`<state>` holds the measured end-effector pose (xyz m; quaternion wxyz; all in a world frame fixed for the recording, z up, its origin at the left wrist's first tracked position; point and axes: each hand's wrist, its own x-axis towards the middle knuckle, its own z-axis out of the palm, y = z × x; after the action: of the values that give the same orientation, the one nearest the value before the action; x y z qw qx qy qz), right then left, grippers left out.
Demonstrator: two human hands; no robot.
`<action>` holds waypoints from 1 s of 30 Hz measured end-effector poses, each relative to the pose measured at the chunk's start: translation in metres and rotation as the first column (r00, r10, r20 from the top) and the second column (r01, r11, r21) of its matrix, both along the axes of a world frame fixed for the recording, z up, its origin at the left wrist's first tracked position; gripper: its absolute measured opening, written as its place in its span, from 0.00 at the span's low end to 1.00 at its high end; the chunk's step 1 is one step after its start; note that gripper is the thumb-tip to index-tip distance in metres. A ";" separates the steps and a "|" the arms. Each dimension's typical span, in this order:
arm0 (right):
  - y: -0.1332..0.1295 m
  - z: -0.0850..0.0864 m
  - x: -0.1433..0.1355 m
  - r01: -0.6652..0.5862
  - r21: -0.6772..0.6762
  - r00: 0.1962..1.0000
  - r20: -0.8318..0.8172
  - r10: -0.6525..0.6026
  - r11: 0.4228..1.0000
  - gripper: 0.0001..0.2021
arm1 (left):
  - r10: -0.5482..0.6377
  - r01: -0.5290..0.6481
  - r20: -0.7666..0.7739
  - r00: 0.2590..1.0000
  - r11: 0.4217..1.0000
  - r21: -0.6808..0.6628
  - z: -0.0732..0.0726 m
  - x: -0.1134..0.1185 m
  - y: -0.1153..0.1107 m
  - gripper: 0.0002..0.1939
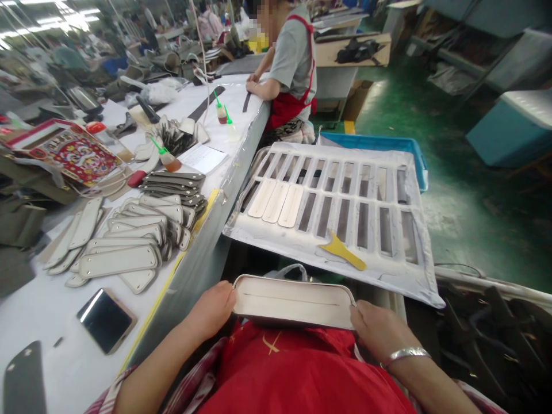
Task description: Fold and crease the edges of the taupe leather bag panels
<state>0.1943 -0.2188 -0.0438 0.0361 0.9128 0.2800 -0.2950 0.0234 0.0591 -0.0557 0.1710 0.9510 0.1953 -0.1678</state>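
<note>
Between my two hands is a long, cream-coloured panel (293, 300) with rounded corners, a raised rim and a thin line along its middle. My left hand (218, 307) is closed on its left end. At the other end my right hand (374, 322), with a silver bangle at the wrist, grips the right corner. The panel sits just above my red apron (297, 368). Beyond it stands a grey slotted rack (267, 236), on which three similar but smaller-looking cream panels (276, 202) lie side by side. A yellow flat tool (345, 253) rests on the rack's near edge.
On the white table (56, 322) at left lie piled pale strips (118, 261), a stack of dark strips (172, 190), a phone (107, 320) and a green-tipped bottle (170, 161). A co-worker (293, 69) works farther along. Dark pieces (487, 339) fill a container at right.
</note>
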 end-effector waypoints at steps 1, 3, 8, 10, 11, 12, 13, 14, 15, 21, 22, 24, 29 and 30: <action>0.000 -0.001 0.000 0.010 0.001 1.000 -0.002 -0.010 1.000 0.15 | -0.001 0.001 0.005 1.000 1.000 0.012 -0.001 0.000 0.000 0.15; 0.000 -0.004 0.002 0.025 -0.004 1.000 -0.010 -0.026 1.000 0.16 | 0.004 -0.005 0.027 1.000 0.999 0.035 -0.002 -0.001 -0.002 0.15; -0.001 -0.005 0.003 0.053 -0.022 0.998 -0.020 -0.053 0.998 0.16 | 0.136 -0.101 0.136 0.981 0.966 -0.239 -0.005 -0.009 0.002 0.17; -0.001 -0.005 0.002 0.054 -0.008 0.998 -0.016 -0.054 0.999 0.17 | 0.310 -0.210 0.106 0.945 0.821 -0.530 -0.008 -0.014 0.006 0.20; -0.002 -0.005 0.002 0.054 0.001 0.998 -0.017 -0.054 0.999 0.17 | 0.397 -0.264 0.055 0.916 0.701 -0.662 -0.010 -0.016 0.008 0.21; -0.002 -0.005 0.001 0.056 0.006 0.998 -0.019 -0.056 0.998 0.17 | 0.467 -0.305 -0.004 0.884 0.572 -0.762 -0.011 -0.019 0.009 0.22; -0.003 -0.005 0.001 0.057 0.009 0.998 -0.021 -0.057 0.998 0.17 | 0.514 -0.330 -0.056 0.856 0.461 -0.824 -0.013 -0.020 0.010 0.22; -0.003 -0.005 0.000 0.061 0.009 0.998 -0.023 -0.061 0.998 0.17 | 0.539 -0.341 -0.087 0.838 0.392 -0.855 -0.015 -0.022 0.011 0.22; -0.003 -0.005 0.000 0.064 0.007 0.998 -0.024 -0.064 0.998 0.17 | 0.552 -0.340 -0.091 0.829 0.368 -0.865 -0.016 -0.023 0.011 0.22; -0.004 -0.002 -0.001 0.012 0.012 1.000 -0.017 -0.012 1.000 0.15 | 0.572 -0.328 -0.017 0.820 0.447 -0.832 -0.015 -0.025 0.006 0.21; -0.004 -0.002 -0.001 0.010 0.009 1.000 -0.018 -0.010 1.000 0.16 | 0.584 -0.339 -0.019 0.811 0.443 -0.830 -0.014 -0.025 0.005 0.21; -0.004 -0.003 0.000 0.008 0.011 1.000 -0.026 -0.008 1.000 0.16 | 0.618 -0.373 -0.025 0.786 0.441 -0.816 -0.013 -0.024 0.004 0.22; -0.006 -0.008 0.004 0.031 0.053 0.999 -0.033 -0.029 0.998 0.17 | 0.546 -0.379 0.019 0.838 0.605 -0.700 -0.009 -0.015 0.001 0.24; -0.007 -0.007 0.004 0.046 0.057 0.999 -0.027 -0.045 0.997 0.18 | 0.483 -0.353 0.038 0.875 0.689 -0.634 -0.007 -0.013 -0.001 0.24</action>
<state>0.1986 -0.2261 -0.0512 -0.0005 0.9158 0.2680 -0.2993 0.0107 0.0586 -0.0631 0.5201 0.7858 0.3247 -0.0805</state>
